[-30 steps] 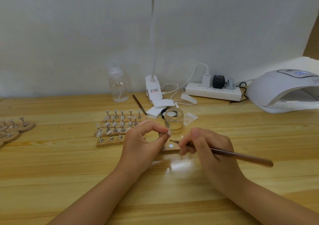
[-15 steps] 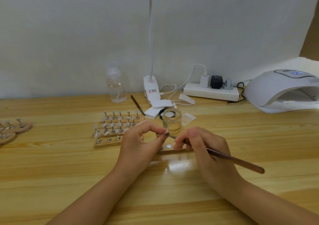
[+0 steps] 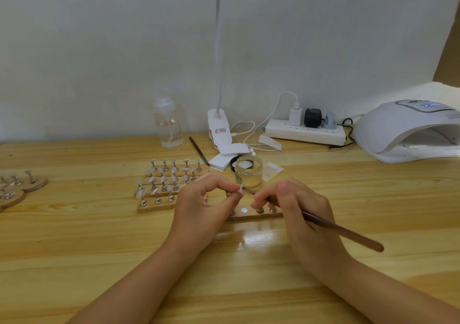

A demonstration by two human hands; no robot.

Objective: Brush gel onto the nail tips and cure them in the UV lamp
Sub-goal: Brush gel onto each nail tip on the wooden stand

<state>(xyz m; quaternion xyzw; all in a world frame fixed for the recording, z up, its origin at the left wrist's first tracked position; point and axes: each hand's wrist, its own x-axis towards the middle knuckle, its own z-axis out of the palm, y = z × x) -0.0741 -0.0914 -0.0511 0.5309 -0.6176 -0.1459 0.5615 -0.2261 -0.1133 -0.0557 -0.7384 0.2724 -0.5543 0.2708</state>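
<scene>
Brush (image 3: 323,224) tip moved onto the nail tip (image 3: 241,188), prob touching; left hand (image 3: 206,206) pinched its stand, right hand (image 3: 298,209) gripped brush. Tiny, light, slippery w/ gel, so hold by stem.

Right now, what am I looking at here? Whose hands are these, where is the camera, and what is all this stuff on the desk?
There is no machine: a person wears a camera on the head, looking down at their own two hands over a wooden table. The left hand pinches a small nail tip. The right hand holds a brush, its tip touching that nail tip. Behind them stands an open glass jar, and further left wooden strips of nail tips on little metal stands. At the far right sits the white domed UV lamp. At the back are a clear bottle, a clip-on desk lamp and a power strip.
</scene>
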